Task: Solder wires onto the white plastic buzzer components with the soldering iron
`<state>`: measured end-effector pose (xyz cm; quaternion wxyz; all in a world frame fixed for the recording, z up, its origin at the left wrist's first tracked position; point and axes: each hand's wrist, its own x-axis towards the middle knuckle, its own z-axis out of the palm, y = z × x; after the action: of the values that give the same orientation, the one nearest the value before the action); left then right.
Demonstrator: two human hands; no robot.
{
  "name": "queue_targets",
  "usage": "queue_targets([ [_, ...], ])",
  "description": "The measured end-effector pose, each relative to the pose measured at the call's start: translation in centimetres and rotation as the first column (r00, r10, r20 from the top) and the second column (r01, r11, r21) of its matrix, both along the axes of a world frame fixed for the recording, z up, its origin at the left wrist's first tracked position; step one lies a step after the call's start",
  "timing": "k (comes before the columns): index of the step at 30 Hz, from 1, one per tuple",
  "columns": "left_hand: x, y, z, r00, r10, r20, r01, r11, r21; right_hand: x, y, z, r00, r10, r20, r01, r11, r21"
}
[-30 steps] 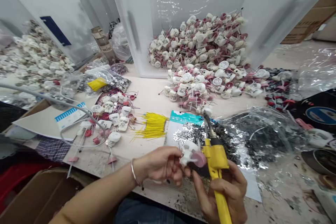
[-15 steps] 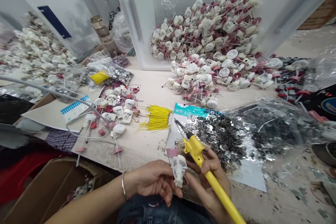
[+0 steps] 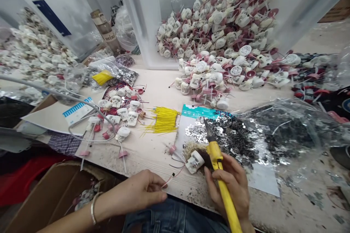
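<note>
My right hand (image 3: pixel 232 185) is closed around a yellow-handled soldering iron (image 3: pixel 220 174), its dark tip pointing up over a heap of small silver metal pieces (image 3: pixel 232 134). A white plastic part (image 3: pixel 194 161) lies on the table just left of the iron, with a thin red wire (image 3: pixel 175 176) trailing from it. My left hand (image 3: pixel 138 193), with a bangle at the wrist, is at the table's front edge, fingers curled and pinching the end of that wire.
A clear bin (image 3: pixel 142 18) at the back spills many white and maroon parts (image 3: pixel 218 43). Yellow wire pieces (image 3: pixel 163 120), several white parts (image 3: pixel 120 111), a grey cable (image 3: pixel 54 96), plastic bags (image 3: pixel 295 127) and a cardboard box (image 3: pixel 51 193) surround the work spot.
The white part left my hands and now lies on the table. My left hand drew back toward the table edge, holding only the wire. The iron's tip swung right over the metal pieces.
</note>
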<state>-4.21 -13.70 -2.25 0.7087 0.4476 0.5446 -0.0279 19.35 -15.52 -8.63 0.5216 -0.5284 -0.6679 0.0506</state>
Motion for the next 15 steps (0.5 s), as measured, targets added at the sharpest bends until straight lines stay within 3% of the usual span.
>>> queue_targets([
  [2, 0.0, 0.3, 0.4, 0.991, -0.110, -0.081, 0.123, 0.975, 0.185, 0.1, -0.4, 0.5, 0.998, -0.053, -0.020, 0.052, 0.999, -0.006],
  [4, 0.5, 0.4, 0.3, 0.972, -0.176, -0.153, 0.222, 0.896, 0.385, -0.3, -0.8, 0.9, 0.997, -0.061, -0.039, 0.060, 0.998, -0.025],
  [6, 1.3, 0.4, -0.1, 0.946, -0.229, -0.229, 0.323, 0.713, 0.623, -1.2, -1.1, 1.3, 0.998, -0.008, -0.066, 0.006, 0.999, -0.031],
  [8, 2.0, 0.6, -0.5, 0.920, -0.278, -0.277, 0.386, 0.512, 0.767, -2.2, -1.3, 1.4, 0.992, 0.094, -0.086, -0.097, 0.995, -0.034],
  [9, 2.3, 0.7, -0.7, 0.914, -0.297, -0.275, 0.389, 0.458, 0.800, -2.7, -1.4, 1.3, 0.985, 0.147, -0.093, -0.151, 0.988, -0.034],
  [10, 2.5, 0.8, -0.8, 0.919, -0.301, -0.255, 0.371, 0.441, 0.817, -3.0, -1.4, 1.2, 0.977, 0.185, -0.106, -0.190, 0.981, -0.038],
  [12, 2.9, 1.2, -0.9, 0.947, -0.262, -0.188, 0.297, 0.481, 0.825, -3.5, -1.5, 0.9, 0.965, 0.199, -0.169, -0.213, 0.975, -0.067],
  [15, 3.3, 1.6, -0.9, 0.970, -0.221, -0.098, 0.202, 0.521, 0.829, -3.8, -1.7, 0.4, 0.903, 0.112, -0.415, -0.200, 0.964, -0.174],
])
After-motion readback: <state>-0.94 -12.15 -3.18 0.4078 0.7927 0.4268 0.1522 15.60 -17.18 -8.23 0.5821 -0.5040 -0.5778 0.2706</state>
